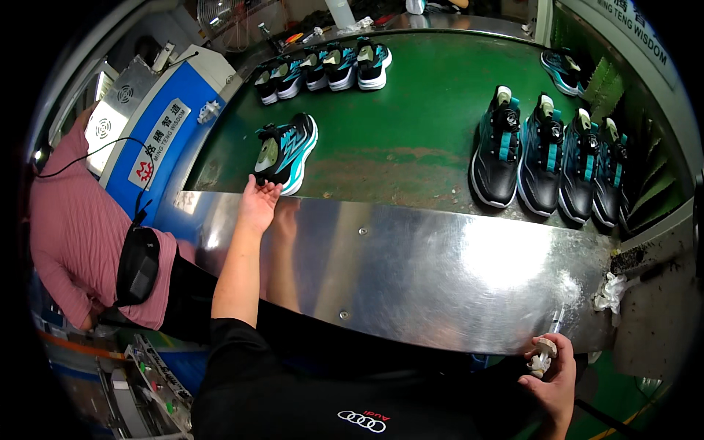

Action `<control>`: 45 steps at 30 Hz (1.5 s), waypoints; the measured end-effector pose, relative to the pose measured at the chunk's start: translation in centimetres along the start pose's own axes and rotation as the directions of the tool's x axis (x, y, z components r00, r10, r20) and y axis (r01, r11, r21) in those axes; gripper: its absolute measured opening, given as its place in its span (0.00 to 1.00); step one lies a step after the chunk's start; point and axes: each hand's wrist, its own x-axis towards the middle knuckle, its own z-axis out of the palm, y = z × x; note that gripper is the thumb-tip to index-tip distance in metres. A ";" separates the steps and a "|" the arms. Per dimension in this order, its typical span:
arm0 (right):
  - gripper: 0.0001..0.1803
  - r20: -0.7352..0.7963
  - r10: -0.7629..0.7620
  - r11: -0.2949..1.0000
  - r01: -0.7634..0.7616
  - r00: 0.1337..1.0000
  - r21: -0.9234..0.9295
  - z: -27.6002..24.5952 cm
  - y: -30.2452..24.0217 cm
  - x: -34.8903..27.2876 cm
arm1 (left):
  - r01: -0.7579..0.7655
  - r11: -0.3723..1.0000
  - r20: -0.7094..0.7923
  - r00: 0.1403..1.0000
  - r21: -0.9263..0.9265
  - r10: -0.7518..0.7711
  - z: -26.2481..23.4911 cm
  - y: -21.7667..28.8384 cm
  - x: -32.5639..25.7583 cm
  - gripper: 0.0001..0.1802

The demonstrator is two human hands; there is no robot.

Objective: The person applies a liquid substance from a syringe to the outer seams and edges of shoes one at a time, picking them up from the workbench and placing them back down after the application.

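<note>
My left hand reaches out over the metal ledge, its fingertips gripping the heel of a black sneaker with teal stripes and a white sole. That sneaker rests on the green conveyor belt with its toe pointing away from me. Low on the right, my right hand is closed around a small syringe. Its clear barrel sticks up past the fingers, and whitish material covers the part within the grip.
Several matching sneakers stand in a row at the right, and more line the far left. The shiny metal ledge borders the belt. Crumpled white material hangs at the right. A person in pink stands beside a blue-and-white machine.
</note>
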 end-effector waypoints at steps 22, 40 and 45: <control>0.34 -0.047 -0.260 0.942 0.242 0.965 -0.233 -1.8 1.9 -0.7 | -0.170 0.889 0.489 0.870 0.426 -0.068 11.4 -1.8 -17.2 0.13; 0.35 -0.161 -0.214 0.966 0.184 0.963 -0.181 -0.6 2.4 0.6 | -0.107 0.719 0.301 0.942 0.686 -0.148 15.2 -9.6 -8.4 0.15; 0.34 -0.113 -0.321 0.899 0.265 0.940 -0.348 -0.8 1.7 -0.9 | -0.236 0.399 0.400 0.824 0.886 -0.401 18.1 -9.9 -3.5 0.21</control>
